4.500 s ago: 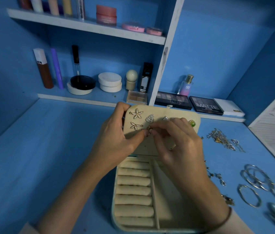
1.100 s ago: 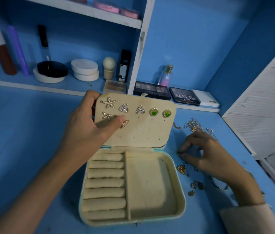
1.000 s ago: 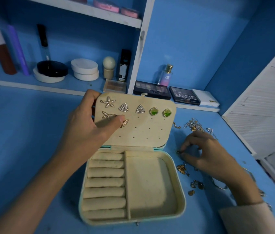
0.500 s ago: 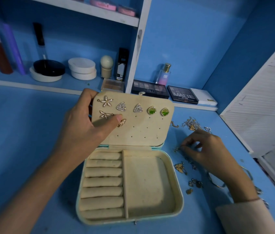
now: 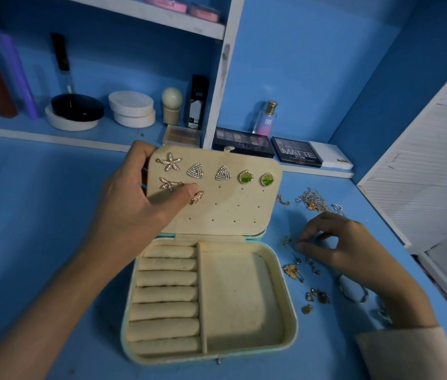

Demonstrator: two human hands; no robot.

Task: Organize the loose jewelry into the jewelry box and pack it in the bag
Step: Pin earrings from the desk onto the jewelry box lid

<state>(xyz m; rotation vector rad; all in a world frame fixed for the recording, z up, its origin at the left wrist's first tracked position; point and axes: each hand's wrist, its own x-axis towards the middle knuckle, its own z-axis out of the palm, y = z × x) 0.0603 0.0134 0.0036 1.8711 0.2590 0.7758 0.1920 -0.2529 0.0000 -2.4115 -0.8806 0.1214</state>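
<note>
The cream jewelry box (image 5: 289, 319) lies open on the blue desk, its lid (image 5: 233, 215) standing upright. Pinned in the lid are two star earrings (image 5: 170, 161), two triangle studs, two green studs (image 5: 267, 179) and one small leaf earring (image 5: 196, 197). My left hand (image 5: 134, 209) grips the lid's left edge, thumb on its front face. My right hand (image 5: 345, 248) rests on the desk right of the box, its fingertips pinching at a small earring (image 5: 287, 240) among the loose jewelry (image 5: 313, 281). The box's ring rolls and square compartment hold nothing.
A tangle of chains (image 5: 313, 201) lies behind my right hand; a bangle (image 5: 352, 292) shows under my wrist. Eyeshadow palettes (image 5: 296, 152), a perfume bottle (image 5: 266, 117) and cosmetic jars (image 5: 132, 108) line the back shelf. A white louvred panel (image 5: 430, 160) stands at right.
Earlier both hands were pinning an earring into the lid. Since then my right hand has gone to the loose jewelry on the desk and shifted slightly among it; the left hand keeps holding the lid.
</note>
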